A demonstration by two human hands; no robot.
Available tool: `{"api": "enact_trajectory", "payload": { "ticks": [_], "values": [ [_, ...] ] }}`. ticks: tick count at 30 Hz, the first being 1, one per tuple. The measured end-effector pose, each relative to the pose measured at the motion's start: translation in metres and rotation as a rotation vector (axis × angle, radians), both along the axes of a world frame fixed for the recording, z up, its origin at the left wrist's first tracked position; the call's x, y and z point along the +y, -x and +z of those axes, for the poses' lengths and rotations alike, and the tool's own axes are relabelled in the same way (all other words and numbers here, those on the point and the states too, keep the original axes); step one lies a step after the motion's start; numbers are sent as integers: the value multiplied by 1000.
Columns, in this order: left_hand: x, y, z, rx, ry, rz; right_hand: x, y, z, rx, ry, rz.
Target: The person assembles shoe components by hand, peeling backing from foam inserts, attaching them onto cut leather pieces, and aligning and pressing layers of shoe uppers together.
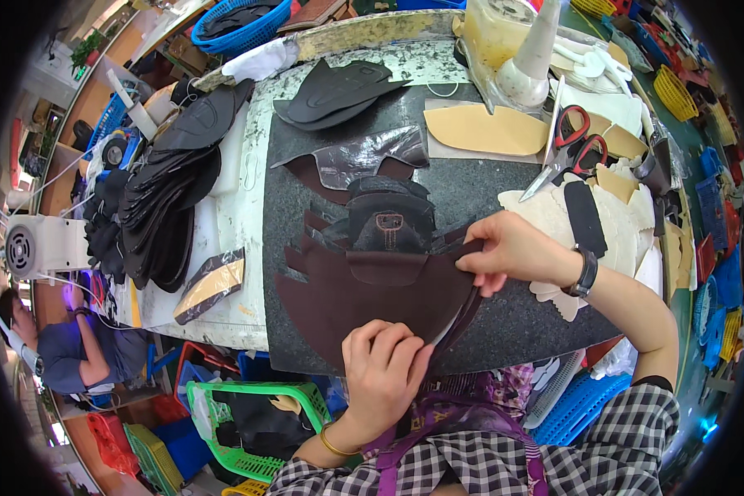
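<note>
The dark brown piece (339, 302) on the tabletop (471, 194) looks light, soft and floppy, so its layered rim suits a pinch at two o'clock, where the right hand (512, 248) has its fingers clamped, while the left hand (380, 376) rests bent fingers at six, grip unclear.

Right hand (511, 250)—pinching; left hand (382, 376)—bent

Readable text: none | dark maroon, curved, layered fabric piece (368, 289): orange stitched outline (390, 222) on its black tab, no legible lettering | purple patterned cloth apron (481, 413): small yellowish print, too blurred to read
</note>
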State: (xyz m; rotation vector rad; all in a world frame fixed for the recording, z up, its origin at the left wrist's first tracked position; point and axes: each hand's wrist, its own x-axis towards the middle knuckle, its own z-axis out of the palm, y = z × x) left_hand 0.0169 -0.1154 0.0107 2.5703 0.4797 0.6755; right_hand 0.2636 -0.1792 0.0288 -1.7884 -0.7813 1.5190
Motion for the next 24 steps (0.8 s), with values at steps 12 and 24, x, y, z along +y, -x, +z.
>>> {"api": "enact_trajectory", "payload": {
  "ticks": [12, 24],
  "values": [
    [74, -5, 17, 26, 74, -173, 0, 36, 14, -545, -580, 165],
    [273, -181, -24, 113, -351, 36, 182, -47, -30, -1850, -920, 224]
  ]
}}
